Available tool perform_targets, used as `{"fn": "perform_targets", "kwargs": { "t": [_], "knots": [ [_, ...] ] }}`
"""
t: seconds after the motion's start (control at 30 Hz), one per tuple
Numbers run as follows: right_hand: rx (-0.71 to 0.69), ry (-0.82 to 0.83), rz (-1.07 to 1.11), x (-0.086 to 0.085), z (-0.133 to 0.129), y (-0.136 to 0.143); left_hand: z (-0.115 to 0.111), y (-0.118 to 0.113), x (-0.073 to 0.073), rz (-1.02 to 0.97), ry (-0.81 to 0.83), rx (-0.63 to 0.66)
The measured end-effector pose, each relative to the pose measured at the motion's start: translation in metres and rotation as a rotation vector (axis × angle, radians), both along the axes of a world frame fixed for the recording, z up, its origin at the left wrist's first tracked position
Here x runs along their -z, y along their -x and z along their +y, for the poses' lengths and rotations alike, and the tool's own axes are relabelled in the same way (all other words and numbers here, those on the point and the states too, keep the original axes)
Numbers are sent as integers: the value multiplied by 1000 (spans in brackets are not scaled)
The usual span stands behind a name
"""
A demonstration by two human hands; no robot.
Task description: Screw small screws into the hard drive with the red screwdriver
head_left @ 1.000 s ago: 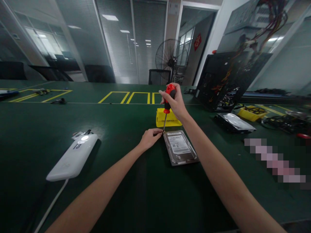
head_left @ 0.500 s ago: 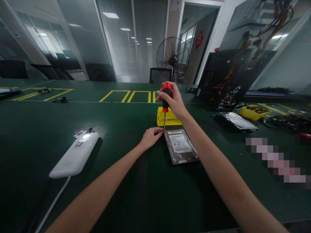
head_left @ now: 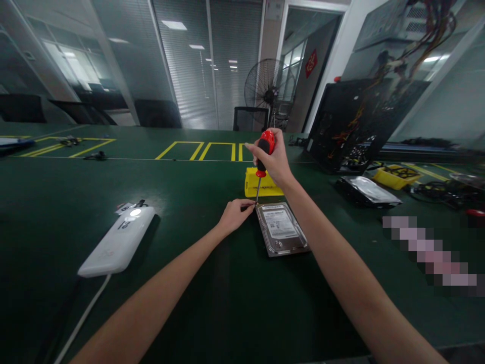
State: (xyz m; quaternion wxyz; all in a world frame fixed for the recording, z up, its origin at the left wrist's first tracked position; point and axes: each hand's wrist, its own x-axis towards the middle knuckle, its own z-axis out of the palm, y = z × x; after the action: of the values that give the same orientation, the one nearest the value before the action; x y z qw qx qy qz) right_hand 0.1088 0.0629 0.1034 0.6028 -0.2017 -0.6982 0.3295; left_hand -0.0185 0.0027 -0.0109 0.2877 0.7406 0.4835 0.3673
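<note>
A silver hard drive [head_left: 282, 228] with a white label lies flat on the green table [head_left: 212, 293]. My right hand [head_left: 275, 162] grips the red and black handle of a screwdriver [head_left: 262, 156], held nearly upright with its tip at the drive's far left corner. My left hand [head_left: 234, 215] rests on the table beside that corner, its fingertips pinched around the screwdriver's tip.
A yellow parts tray [head_left: 261, 186] sits just behind the drive. A white power bank [head_left: 118, 242] with a cable lies at the left. At the right are an open black computer case [head_left: 356, 126], a second drive [head_left: 367, 189], another yellow tray [head_left: 396, 176] and cables.
My right hand has turned slightly on the screwdriver handle, whose top swayed left, then back right. The tip, my left hand and the drive stay in place.
</note>
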Motion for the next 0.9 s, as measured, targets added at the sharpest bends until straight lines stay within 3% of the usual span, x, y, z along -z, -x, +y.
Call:
{"fn": "perform_targets", "kwargs": {
  "t": [0.27, 0.9],
  "knots": [
    [-120, 53, -66, -5, -2, -1, 2, 0, 3, -18, -14, -9],
    [-121, 22, -95, -9, -8, -5, 0, -1, 1, -36, 8, -11]
  ]
}}
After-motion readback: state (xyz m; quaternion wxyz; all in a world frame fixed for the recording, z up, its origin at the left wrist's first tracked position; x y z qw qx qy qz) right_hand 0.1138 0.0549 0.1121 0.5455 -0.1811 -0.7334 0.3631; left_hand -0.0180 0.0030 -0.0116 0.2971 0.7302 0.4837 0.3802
